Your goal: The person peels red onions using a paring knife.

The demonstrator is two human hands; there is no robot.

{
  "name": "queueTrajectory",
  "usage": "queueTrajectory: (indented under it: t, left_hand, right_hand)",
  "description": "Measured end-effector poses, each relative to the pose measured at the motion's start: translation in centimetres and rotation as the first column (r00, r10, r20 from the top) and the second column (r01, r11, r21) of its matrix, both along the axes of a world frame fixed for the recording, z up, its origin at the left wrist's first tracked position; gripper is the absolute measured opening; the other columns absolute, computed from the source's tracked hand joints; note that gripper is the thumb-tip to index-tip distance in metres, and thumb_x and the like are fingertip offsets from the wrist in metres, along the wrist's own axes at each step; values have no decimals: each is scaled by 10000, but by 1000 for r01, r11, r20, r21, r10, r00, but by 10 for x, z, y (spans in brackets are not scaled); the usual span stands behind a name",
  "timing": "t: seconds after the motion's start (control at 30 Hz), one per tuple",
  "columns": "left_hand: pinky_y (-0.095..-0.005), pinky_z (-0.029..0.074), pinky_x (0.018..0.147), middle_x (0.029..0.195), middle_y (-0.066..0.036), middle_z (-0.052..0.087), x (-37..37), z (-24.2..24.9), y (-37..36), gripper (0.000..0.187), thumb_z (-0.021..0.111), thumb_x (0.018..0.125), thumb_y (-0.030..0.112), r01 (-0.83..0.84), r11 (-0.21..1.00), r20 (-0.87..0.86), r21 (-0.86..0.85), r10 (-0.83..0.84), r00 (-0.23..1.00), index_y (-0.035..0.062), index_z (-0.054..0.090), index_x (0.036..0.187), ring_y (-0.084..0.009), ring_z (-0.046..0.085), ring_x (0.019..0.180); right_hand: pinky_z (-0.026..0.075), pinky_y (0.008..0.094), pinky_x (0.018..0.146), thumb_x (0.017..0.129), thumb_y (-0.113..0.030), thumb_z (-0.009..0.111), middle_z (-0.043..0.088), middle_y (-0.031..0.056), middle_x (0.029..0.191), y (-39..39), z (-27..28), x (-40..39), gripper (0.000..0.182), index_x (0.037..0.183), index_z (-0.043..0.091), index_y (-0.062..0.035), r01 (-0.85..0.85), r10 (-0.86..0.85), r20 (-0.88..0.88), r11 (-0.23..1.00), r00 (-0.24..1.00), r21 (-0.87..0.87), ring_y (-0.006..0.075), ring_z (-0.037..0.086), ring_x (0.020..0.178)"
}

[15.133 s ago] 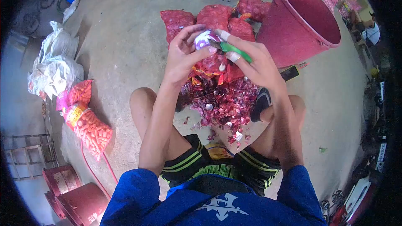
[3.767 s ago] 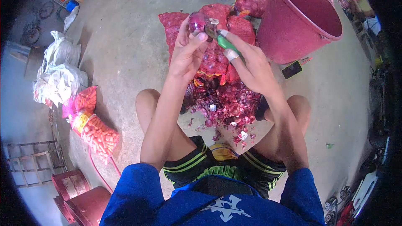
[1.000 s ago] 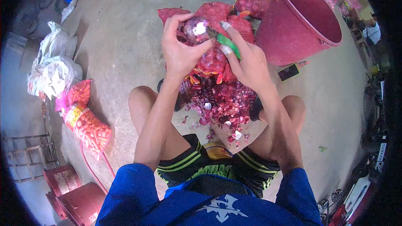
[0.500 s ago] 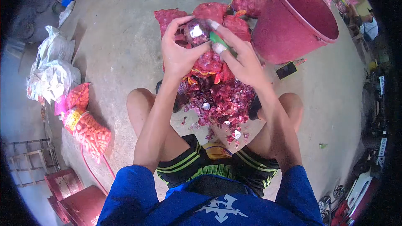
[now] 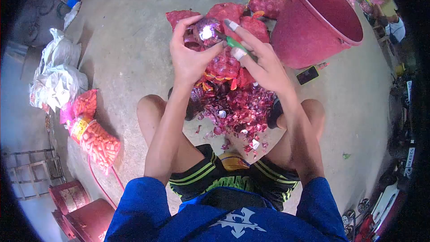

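My left hand [image 5: 190, 58] is closed round a purple-red onion [image 5: 206, 32], which shines brightly on top. In my right hand [image 5: 262, 60] is a small knife with a green handle [image 5: 236, 44]; its dark blade points at the onion's right side. White wraps cover the index fingertip and thumb of that hand. Beneath both hands lie red mesh bags of onions [image 5: 224, 65]. A heap of onion skins [image 5: 237, 112] covers the floor between my feet.
A big dark-pink bucket [image 5: 295, 31] stands at the right, with a phone [image 5: 307, 75] on the floor below it. White sacks [image 5: 60, 83] and a bag of carrots [image 5: 101, 143] lie at the left. Another person [image 5: 395, 29] is at the far right.
My right hand has drawn slightly back from the onion, so more of the knife shows. The left hand has shifted a little to the left with the onion.
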State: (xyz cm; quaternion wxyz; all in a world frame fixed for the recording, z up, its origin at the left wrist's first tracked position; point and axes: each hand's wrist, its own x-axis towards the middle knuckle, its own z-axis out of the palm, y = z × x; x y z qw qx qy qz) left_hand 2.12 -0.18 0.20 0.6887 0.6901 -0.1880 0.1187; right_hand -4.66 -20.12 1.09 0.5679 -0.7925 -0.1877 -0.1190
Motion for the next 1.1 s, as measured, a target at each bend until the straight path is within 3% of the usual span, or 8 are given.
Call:
queueTrajectory:
  t: [0.33, 0.43, 0.5, 0.53, 0.6, 0.77, 0.83, 1.1]
  left_hand:
    - [-299, 592, 890, 1155, -81, 723, -5, 1, -6, 690, 959, 715, 50, 26, 998, 54, 60, -29, 998, 23, 620, 1317, -160, 711, 1048]
    - [-320, 592, 921, 1199, -93, 710, -9, 6, -8, 701, 969, 723, 59, 43, 998, -6, 35, -43, 999, 13, 616, 1326, -175, 705, 1073]
    - [-329, 591, 935, 1222, -100, 702, -8, 6, -8, 703, 965, 723, 52, 63, 998, -39, -7, -63, 997, 14, 615, 1332, -178, 699, 1092]
    - [-338, 589, 949, 1245, -106, 694, -8, 7, -8, 706, 962, 724, 44, 83, 995, -72, -50, -86, 994, 15, 615, 1337, -181, 693, 1110]
    - [-337, 583, 963, 1256, -105, 688, -8, 8, -6, 704, 940, 748, 36, 98, 993, -91, -70, -104, 990, 15, 603, 1366, -178, 688, 1121]
    - [-347, 558, 1018, 1276, -102, 689, 0, -1, 2, 715, 873, 802, -4, 251, 879, -164, -405, -340, 926, 6, 556, 1443, -186, 686, 1148]
    - [-360, 531, 1071, 1343, -106, 661, -2, 1, 6, 696, 795, 868, -7, 305, 771, -204, -558, -484, 851, 1, 509, 1502, -198, 661, 1215]
    - [-353, 557, 1039, 1316, -109, 683, -6, -3, -1, 686, 776, 893, 3, 283, 776, -278, -564, -501, 820, -6, 490, 1516, -201, 681, 1191]
  right_hand:
    - [556, 390, 741, 991, -53, 598, 742, 236, 1066, -7, -18, 16, 521, 1512, 576, -59, 111, -89, 189, 988, 978, -111, 277, 709, 738]
    - [548, 334, 870, 1060, -52, 537, 780, 125, 1120, -6, -13, 15, 500, 1560, 519, -32, 109, -99, 117, 990, 988, -85, 156, 704, 929]
    - [484, 264, 707, 1082, -82, 532, 665, -15, 914, -7, -7, 10, 497, 1578, 518, -57, 111, -112, -73, 994, 991, -10, 61, 536, 761]
    - [484, 264, 707, 1082, -82, 532, 665, -15, 914, -8, -9, 10, 497, 1578, 518, -57, 111, -111, -74, 994, 991, -10, 61, 536, 761]
    - [545, 355, 847, 1059, -91, 553, 733, 177, 1298, -10, -16, 16, 453, 1508, 575, -35, 170, -168, -28, 984, 985, 56, 172, 696, 924]
    - [520, 291, 848, 1080, -109, 531, 698, 80, 1162, -25, -28, 28, 458, 1530, 550, -26, 262, -256, -69, 960, 964, 100, 114, 607, 871]
    - [517, 275, 830, 1084, -114, 529, 678, 66, 1107, -25, -22, 27, 478, 1555, 525, -32, 263, -246, -121, 953, 962, 150, 98, 583, 842]
    - [503, 270, 789, 1043, -108, 590, 686, 27, 963, -9, 9, -6, 645, 1649, 375, -47, -72, 122, -177, 961, 977, 266, 87, 565, 776]
